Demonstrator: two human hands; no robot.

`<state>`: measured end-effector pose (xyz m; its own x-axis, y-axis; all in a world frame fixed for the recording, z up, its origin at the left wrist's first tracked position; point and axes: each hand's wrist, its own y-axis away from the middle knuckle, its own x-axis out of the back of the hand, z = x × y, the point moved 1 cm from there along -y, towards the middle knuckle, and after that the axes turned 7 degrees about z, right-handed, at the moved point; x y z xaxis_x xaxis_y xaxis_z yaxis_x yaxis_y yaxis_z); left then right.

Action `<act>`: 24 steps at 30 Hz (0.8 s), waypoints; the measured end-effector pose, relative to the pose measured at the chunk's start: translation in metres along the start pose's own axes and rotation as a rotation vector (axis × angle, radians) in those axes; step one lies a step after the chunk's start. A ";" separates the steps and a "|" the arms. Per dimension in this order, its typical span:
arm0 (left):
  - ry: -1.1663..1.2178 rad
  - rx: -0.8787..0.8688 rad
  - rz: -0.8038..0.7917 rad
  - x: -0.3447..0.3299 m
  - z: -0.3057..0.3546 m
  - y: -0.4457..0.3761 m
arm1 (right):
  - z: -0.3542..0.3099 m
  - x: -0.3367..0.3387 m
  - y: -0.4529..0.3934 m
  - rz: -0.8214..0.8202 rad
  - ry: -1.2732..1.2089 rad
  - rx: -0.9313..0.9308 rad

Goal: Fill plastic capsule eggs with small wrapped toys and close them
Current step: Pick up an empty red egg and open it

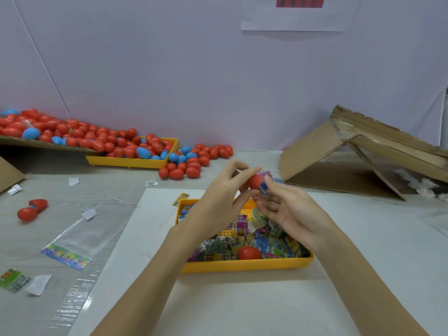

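Red capsule egg [254, 181] pinched by left hand [224, 197]; right hand [288, 209] pinches wrapped toy [265, 184], print unreadable.

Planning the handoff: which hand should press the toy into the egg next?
Right, probably. The right hand already pinches the wrapped toy at the mouth of the red egg half, which the left hand grips and steadies.

Red egg half [253, 181] and wrapped toy [265, 185] between both hands' fingers [242, 175]

No text can be read: the print on the toy wrappers [263, 243] and wall sheet [299, 13] is blurred.
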<state>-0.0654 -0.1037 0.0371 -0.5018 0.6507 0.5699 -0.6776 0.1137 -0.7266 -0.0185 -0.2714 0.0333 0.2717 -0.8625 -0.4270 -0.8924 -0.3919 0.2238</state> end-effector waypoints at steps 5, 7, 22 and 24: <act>0.151 0.118 0.098 0.002 0.003 -0.003 | 0.004 -0.003 0.003 0.048 0.070 0.129; 0.192 0.177 0.094 0.002 0.002 -0.004 | 0.006 -0.006 0.006 0.104 0.127 0.210; 0.252 0.266 -0.031 0.011 0.001 -0.004 | 0.007 -0.011 0.013 0.210 0.294 0.331; 0.254 0.269 -0.032 0.011 0.001 -0.004 | 0.008 -0.010 0.011 0.212 0.304 0.325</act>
<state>-0.0687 -0.0984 0.0466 -0.3516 0.8193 0.4529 -0.8250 -0.0424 -0.5636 -0.0342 -0.2644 0.0335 0.1216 -0.9858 -0.1155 -0.9925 -0.1192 -0.0278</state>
